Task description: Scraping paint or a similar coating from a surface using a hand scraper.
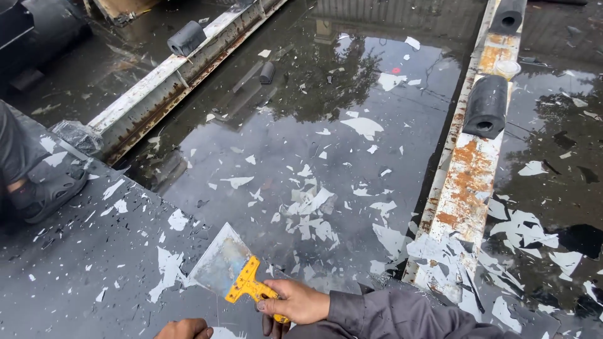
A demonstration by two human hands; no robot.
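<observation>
My right hand (295, 304), in a grey sleeve, grips the yellow handle of a wide-bladed metal scraper (227, 267). The blade lies flat against a dark grey panel (94, 276) and points up and left, its edge at a patch of white film (168, 269). White flakes and scraps are scattered over the panel. Only the top of my left hand (185, 328) shows at the bottom edge, close to the panel just left of the scraper. Its fingers are hidden.
Beyond the panel lies a wet, glossy dark sheet (326, 125) strewn with white flakes. Two rusty white metal rails (468, 182) (157, 88) carry black foam cylinders (485, 107) (186, 39). A foot in a grey shoe (50, 188) rests at the left.
</observation>
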